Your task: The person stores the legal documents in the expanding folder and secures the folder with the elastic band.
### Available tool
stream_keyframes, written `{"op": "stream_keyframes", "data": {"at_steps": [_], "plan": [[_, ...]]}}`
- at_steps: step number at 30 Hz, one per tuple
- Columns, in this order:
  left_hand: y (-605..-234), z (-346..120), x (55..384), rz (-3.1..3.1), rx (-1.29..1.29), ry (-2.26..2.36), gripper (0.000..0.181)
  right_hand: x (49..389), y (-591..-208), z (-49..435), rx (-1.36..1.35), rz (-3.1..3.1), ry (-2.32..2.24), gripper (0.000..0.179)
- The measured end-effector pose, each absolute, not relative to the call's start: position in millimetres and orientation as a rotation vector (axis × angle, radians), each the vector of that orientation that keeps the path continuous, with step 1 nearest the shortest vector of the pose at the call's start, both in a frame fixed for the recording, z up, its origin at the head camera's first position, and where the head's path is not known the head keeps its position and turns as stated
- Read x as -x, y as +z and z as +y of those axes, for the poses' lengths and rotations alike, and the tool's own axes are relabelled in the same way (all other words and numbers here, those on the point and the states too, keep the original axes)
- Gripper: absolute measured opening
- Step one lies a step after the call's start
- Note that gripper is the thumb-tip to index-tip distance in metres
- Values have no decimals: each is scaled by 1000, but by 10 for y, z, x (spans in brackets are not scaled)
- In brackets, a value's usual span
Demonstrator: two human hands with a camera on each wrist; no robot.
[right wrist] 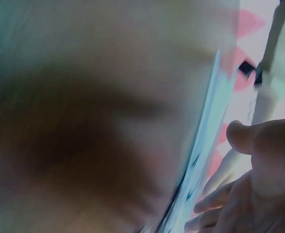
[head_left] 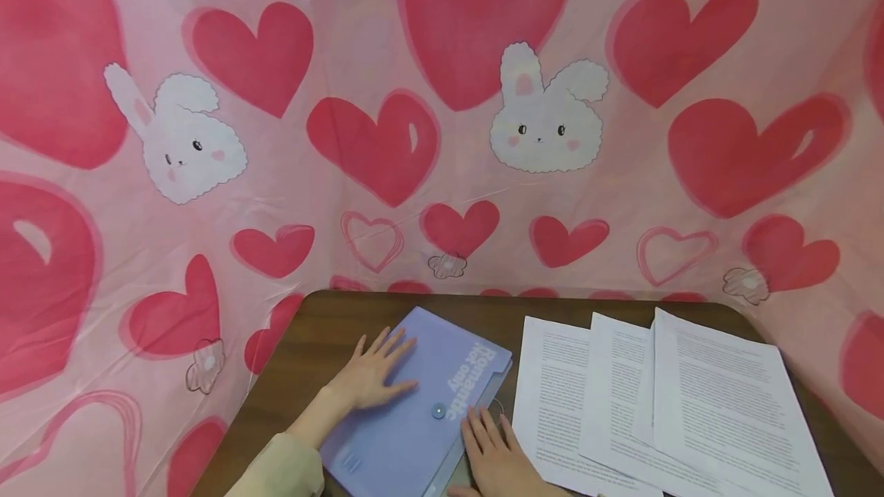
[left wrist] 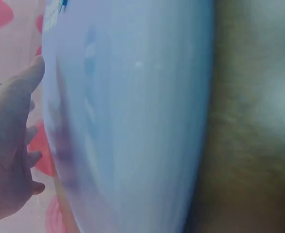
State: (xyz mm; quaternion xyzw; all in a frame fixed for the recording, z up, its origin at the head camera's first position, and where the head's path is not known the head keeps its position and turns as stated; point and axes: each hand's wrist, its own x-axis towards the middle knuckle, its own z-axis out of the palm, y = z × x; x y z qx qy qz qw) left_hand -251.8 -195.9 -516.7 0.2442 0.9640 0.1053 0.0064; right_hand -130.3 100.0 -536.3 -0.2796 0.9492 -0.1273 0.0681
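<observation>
A blue-purple document folder with white lettering and a round button lies at a slant on the wooden table. My left hand is spread over its upper left part, fingers straight and thumb out toward the middle. At the folder's lower right edge is my right hand, its fingers extended and fingertips right at the flap's border. A thin string loop shows just beyond those fingers. In the left wrist view the folder's surface fills the middle, and in the right wrist view its edge runs beside the fingers.
Several overlapping stacks of printed paper lie to the right of the folder, near the right hand. Behind the brown table hangs a pink cloth with hearts and rabbit faces.
</observation>
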Motion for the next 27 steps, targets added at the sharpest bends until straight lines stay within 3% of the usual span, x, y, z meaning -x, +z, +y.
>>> {"op": "stream_keyframes", "data": {"at_steps": [14, 27], "plan": [[-5127, -1770, 2806, 2985, -762, 304, 79, 1167, -5677, 1001, 1339, 2692, -330, 72], [-5193, -1696, 2865, 2954, -702, 206, 80, 1215, -5778, 1061, 1566, 2687, -140, 71]]}}
